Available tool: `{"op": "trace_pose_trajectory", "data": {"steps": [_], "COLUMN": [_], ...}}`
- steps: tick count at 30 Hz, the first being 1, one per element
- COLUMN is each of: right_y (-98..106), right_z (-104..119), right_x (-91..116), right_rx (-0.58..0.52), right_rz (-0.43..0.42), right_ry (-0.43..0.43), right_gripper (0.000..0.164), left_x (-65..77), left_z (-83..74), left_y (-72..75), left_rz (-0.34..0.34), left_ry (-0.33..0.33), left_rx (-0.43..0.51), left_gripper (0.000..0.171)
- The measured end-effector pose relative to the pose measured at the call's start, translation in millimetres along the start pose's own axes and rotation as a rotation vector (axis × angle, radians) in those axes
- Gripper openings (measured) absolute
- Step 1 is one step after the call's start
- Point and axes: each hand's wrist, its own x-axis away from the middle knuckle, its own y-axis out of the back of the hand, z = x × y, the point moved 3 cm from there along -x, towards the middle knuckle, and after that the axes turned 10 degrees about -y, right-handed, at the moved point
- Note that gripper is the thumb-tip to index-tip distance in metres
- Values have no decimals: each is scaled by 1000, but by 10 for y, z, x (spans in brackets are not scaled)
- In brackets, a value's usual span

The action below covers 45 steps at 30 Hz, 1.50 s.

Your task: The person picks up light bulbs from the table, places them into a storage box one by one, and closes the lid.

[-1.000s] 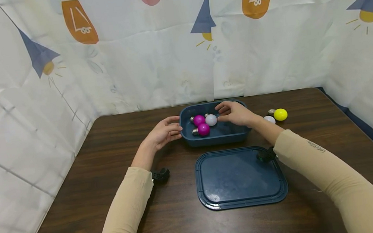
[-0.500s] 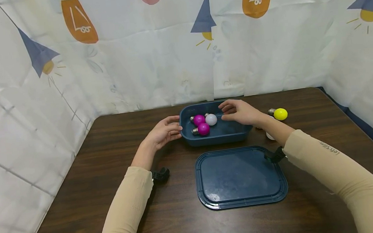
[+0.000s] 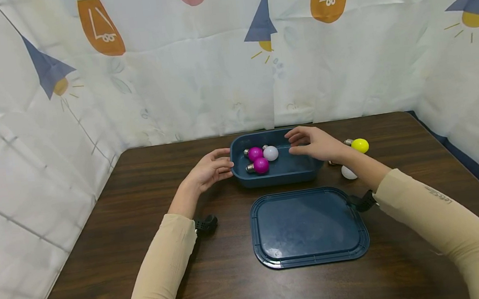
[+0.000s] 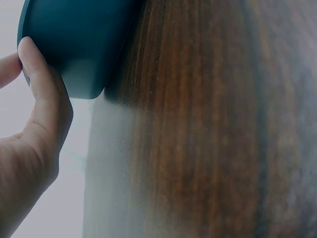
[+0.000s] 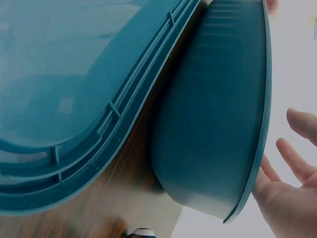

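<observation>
A dark blue plastic box (image 3: 277, 178) stands near the back of the table. Inside lie two magenta light bulbs (image 3: 261, 165) and a white light bulb (image 3: 270, 153). My left hand (image 3: 210, 170) rests its fingertips against the box's left end, seen also at the rim in the left wrist view. Over the box's right end is my right hand (image 3: 314, 144), its fingers loosely bent with nothing between them. Past the right forearm lie a yellow light bulb (image 3: 359, 146) and another white light bulb (image 3: 348, 172), both partly hidden by it.
A flat dark blue lid (image 3: 309, 227) lies on the brown table (image 3: 225, 276) in front of the box. The right wrist camera (image 3: 363, 201) hangs over the lid's right edge. A printed white curtain (image 3: 190, 91) rises behind the table.
My right hand has drawn rightward, away from the white bulb in the box. A white bulb below the right forearm has come into view. The left hand and box stay put.
</observation>
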Motion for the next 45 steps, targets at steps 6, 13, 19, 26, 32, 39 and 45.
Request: {"op": "trace_pose_trajectory", "data": {"steps": [6, 13, 19, 26, 32, 39, 45], "right_y": [35, 68, 89, 141, 201, 282, 335], "right_z": [-14, -14, 2, 41, 16, -3, -55], "right_x": [60, 109, 163, 271, 325, 408, 459], "right_rx": [-6, -2, -7, -33, -26, -58, -55], "right_rz": [-6, -22, -23, -21, -45, -45, -54], "right_ry": [6, 14, -2, 5, 13, 11, -12], "right_gripper": [47, 47, 47, 49, 48, 48, 46], "left_x": [4, -5, -6, -1, 1, 6, 8], "left_z": [-2, 15, 27, 16, 3, -11, -11], "left_y": [2, 16, 21, 10, 7, 3, 4], "left_rz": [3, 4, -1, -2, -1, 5, 4], "left_ry": [-1, -1, -2, -1, -4, -4, 5], "left_rx": [1, 4, 1, -1, 8, 11, 9], "left_gripper": [59, 59, 59, 58, 59, 59, 60]}}
